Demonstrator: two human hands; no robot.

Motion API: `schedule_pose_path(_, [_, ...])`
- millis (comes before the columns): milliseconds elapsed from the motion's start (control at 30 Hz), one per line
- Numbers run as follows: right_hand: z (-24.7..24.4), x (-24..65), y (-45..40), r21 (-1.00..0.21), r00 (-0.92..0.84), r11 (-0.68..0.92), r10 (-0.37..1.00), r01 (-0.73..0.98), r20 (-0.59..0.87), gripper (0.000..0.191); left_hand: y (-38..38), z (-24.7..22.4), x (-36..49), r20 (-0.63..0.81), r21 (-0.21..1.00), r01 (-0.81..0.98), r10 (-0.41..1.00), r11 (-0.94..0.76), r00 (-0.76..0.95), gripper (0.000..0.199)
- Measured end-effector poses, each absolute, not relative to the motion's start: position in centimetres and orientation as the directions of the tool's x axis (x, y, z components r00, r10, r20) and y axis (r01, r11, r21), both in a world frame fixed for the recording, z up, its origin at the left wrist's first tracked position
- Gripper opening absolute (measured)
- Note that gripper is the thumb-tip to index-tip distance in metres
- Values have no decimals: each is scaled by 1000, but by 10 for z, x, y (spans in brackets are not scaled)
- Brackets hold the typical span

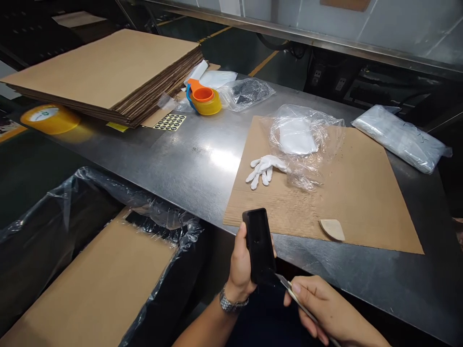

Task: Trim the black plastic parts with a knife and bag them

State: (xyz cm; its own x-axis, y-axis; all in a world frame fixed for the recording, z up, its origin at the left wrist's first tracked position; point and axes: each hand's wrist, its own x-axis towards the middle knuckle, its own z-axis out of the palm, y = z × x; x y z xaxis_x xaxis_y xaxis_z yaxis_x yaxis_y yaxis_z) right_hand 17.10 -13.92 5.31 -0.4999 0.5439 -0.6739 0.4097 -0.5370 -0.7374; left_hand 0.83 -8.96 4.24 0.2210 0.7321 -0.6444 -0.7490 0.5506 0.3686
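My left hand (241, 267) is closed around a black rectangular tray-like part (259, 243), its hollow side turned towards me. My right hand (318, 306) grips a slim craft knife (297, 302). The blade tip is close to the lower right corner of the black part; whether it touches cannot be made out. Beyond both hands, a cardboard sheet (361, 193) lies on the metal table (173, 164). On that sheet rest a white glove (265, 169), a clear plastic bag with white contents (296, 135) and a small beige rounded piece (332, 229).
Flat cardboard is stacked (108, 67) at the back left, beside a yellow tape roll (50, 118). An orange tape dispenser (204, 99) and a sticker sheet (170, 122) lie nearby. A plastic-lined box (90, 284) stands lower left. A wrapped bundle (401, 137) sits at right.
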Motion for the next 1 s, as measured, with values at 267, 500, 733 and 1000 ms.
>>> schedule_pose_path(267, [45,239,-95,-753,-20,-257,941,607,-337,36,-82,43,11,-667,318,-683,667,658,333,47])
schedule_pose_path(500, [28,266,-54,-316,154,-128,986,940,57,25,-89,53,22,-664,346,-601,641,721,386,50])
schedule_pose_path(733, [64,178,-117,-690,-267,27,933,724,-244,21,-94,49,30,-664,375,-661,686,650,297,51])
schedule_pose_path(1000, [41,171,-102,-853,-136,-242,931,462,-338,18,-115,42,44,-701,318,-581,599,749,387,54])
